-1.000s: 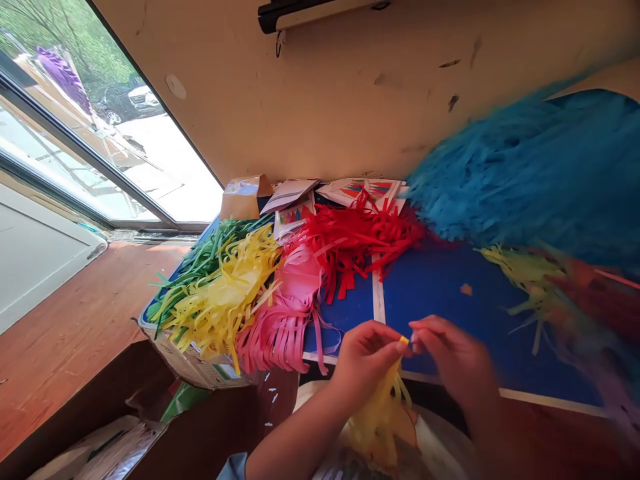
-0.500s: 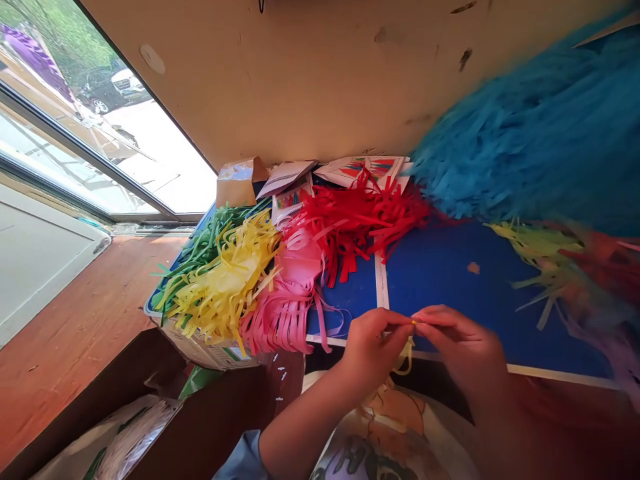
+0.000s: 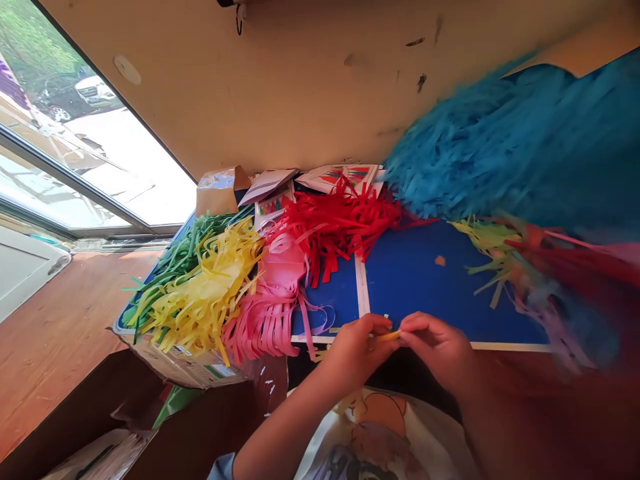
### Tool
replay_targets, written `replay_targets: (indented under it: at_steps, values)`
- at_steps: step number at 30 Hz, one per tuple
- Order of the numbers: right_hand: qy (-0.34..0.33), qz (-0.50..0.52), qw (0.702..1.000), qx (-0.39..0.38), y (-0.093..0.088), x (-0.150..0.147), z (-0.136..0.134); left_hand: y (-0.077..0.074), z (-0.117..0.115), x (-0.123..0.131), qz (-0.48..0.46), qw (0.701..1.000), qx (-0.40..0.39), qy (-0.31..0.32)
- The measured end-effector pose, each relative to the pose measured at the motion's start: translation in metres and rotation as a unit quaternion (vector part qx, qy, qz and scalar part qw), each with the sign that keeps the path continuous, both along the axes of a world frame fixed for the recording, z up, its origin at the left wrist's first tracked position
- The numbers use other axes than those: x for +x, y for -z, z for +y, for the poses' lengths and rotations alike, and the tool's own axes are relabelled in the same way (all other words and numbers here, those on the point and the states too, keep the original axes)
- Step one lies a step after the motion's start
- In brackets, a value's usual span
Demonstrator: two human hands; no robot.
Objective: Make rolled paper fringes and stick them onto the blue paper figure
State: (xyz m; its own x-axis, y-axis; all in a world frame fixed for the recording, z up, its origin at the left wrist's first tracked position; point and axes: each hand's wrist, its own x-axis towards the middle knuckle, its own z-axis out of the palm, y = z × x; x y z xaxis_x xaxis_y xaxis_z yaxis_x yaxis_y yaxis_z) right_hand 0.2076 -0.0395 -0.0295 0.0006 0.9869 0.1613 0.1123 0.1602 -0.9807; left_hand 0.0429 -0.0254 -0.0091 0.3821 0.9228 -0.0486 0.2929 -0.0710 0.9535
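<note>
My left hand (image 3: pixel 356 348) pinches a thin yellow paper strip (image 3: pixel 390 336) that looks twisted, just off the front edge of the blue tabletop (image 3: pixel 410 280). At its other end, the fingertips of my right hand (image 3: pixel 440 353) are closed on the same strip. A few pale yellow strips show beside and below my left hand. To the left lie fringed tissue-paper bundles: pink (image 3: pixel 283 267), yellow (image 3: pixel 210 287), green (image 3: pixel 180 253) and, farther back, red (image 3: pixel 340 223).
A large blue fringed heap (image 3: pixel 500 147) fills the back right, with mixed-colour fringe (image 3: pixel 500 253) in front. Printed packets (image 3: pixel 340 177) and a brown paper packet (image 3: pixel 220 190) line the wall. An open cardboard box (image 3: pixel 200 433) stands on the floor at lower left, near a window.
The view has shifted right, so the tabletop things appear farther left. My fingertips have moved slightly apart, and more of the yellow strip shows between them.
</note>
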Motion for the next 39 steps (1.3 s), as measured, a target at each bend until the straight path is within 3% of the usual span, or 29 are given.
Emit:
replay_targets:
  at_steps: [8, 13, 16, 20, 27, 39]
  values:
    - [-0.018, -0.058, 0.997, -0.057, -0.013, 0.005, -0.003, -0.003, 0.001, 0.004, 0.093, 0.992, 0.072, 0.048]
    - [0.022, -0.029, 0.994, -0.106, -0.005, 0.007, -0.007, -0.005, 0.005, 0.006, 0.121, 0.99, 0.043, 0.065]
    - [0.002, 0.002, 0.991, -0.133, -0.001, 0.008, -0.008, -0.004, 0.006, 0.007, 0.131, 0.987, 0.049, 0.079]
    - [-0.039, 0.003, 0.987, -0.158, -0.003, 0.01, -0.006, -0.001, 0.003, 0.006, 0.145, 0.986, 0.047, 0.07]
    - [0.013, -0.018, 0.988, -0.151, 0.008, 0.009, -0.006, 0.006, -0.004, 0.001, 0.182, 0.981, 0.052, 0.049]
    - [-0.057, -0.036, 0.977, -0.203, 0.006, 0.005, 0.001, 0.008, -0.007, -0.001, 0.177, 0.98, 0.091, 0.034]
